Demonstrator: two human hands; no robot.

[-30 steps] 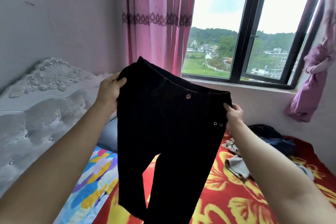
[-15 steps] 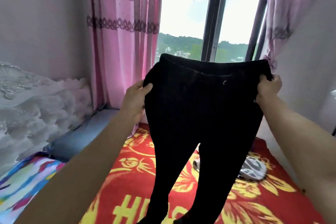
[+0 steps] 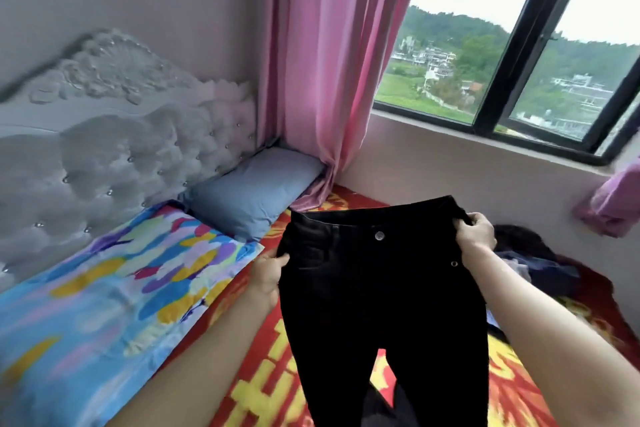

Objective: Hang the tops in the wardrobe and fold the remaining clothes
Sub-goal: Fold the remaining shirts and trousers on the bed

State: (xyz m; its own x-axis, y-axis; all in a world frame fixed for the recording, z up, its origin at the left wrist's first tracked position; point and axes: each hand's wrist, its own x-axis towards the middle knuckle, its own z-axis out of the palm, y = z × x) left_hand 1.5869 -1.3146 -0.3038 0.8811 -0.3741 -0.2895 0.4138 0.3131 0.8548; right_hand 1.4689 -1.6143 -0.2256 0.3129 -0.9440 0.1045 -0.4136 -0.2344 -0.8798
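Note:
A pair of black trousers [image 3: 377,295] with a silver waist button hangs spread in front of me over the bed, legs dropping out of the bottom of the view. My left hand [image 3: 268,274] grips the left side just below the waistband. My right hand [image 3: 476,232] pinches the right end of the waistband. A heap of dark clothes [image 3: 533,260] lies on the bed at the right, partly hidden behind my right arm.
The bed carries a red and yellow flowered blanket [image 3: 263,364], a colourful pillow [image 3: 114,284] and a blue pillow [image 3: 252,191] against a grey tufted headboard [image 3: 104,149]. A pink curtain [image 3: 329,73] hangs beside the window [image 3: 512,55].
Both hands have lowered the trousers from window height down toward the bed, and the view has tilted down and left. The grip on both sides is unchanged.

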